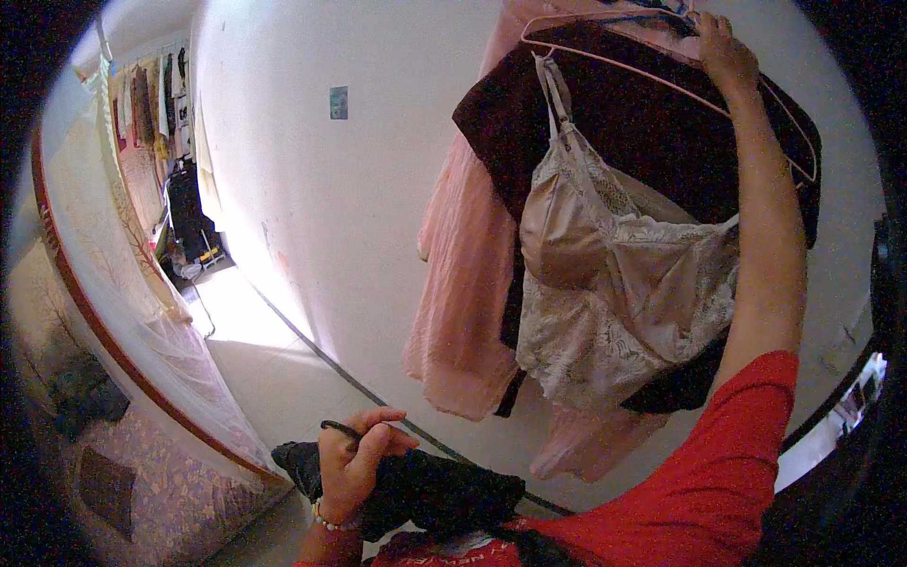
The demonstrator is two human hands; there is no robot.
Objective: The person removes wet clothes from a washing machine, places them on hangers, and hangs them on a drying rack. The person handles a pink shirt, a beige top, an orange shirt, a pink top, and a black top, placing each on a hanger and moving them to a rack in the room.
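My right hand is raised at the upper right, its fingers closed around the top of a pink hanger. From that hanger hangs a beige lace camisole by its thin straps. Behind it are a dark maroon garment and a sheer pink garment, hanging against the wall. Low in the middle, my left hand is closed on a bunched black garment. A dark curved loop sticks out by its fingers; whether it is a hanger hook I cannot tell.
A white wall with a small picture stands ahead. To the left is a bed with a sheer net and a reddish-brown rail. Beyond a bright floor patch, clothes hang at the far left.
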